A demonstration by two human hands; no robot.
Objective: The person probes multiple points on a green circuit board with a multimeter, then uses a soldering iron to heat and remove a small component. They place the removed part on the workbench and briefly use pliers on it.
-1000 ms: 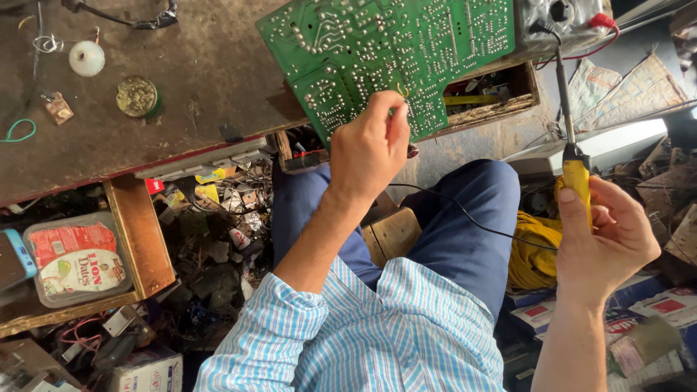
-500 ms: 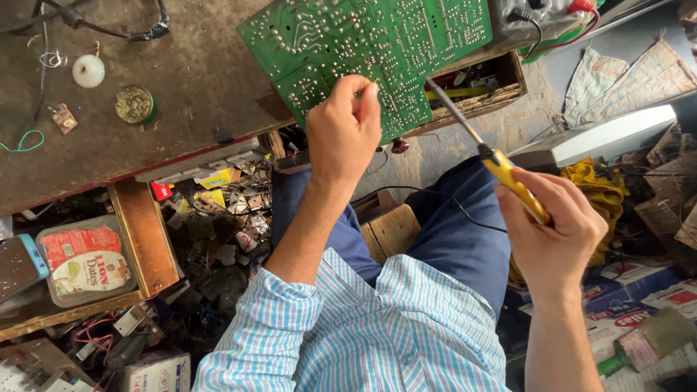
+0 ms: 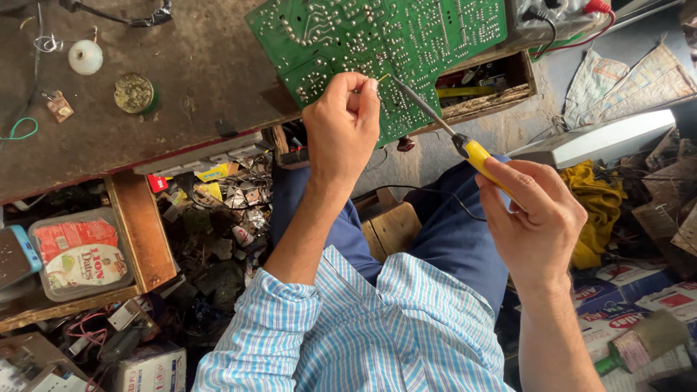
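A large green circuit board lies solder side up on the worn brown workbench, overhanging its front edge. My left hand is closed at the board's near edge, pinching a thin strand of solder wire against it. My right hand grips a soldering iron by its yellow handle. The iron's metal shaft slants up and left, its tip touching the board just beside my left fingertips. A black cord runs from the handle across my blue trousers.
On the bench sit a round green tin, a white spool and loose wires. An open drawer full of small parts hangs below. A plastic tub rests at left. Yellow cloth and boxes lie at right.
My right hand swung the soldering iron from upright at the right down and leftwards until its tip reached the board. My left hand stayed at the board's edge.
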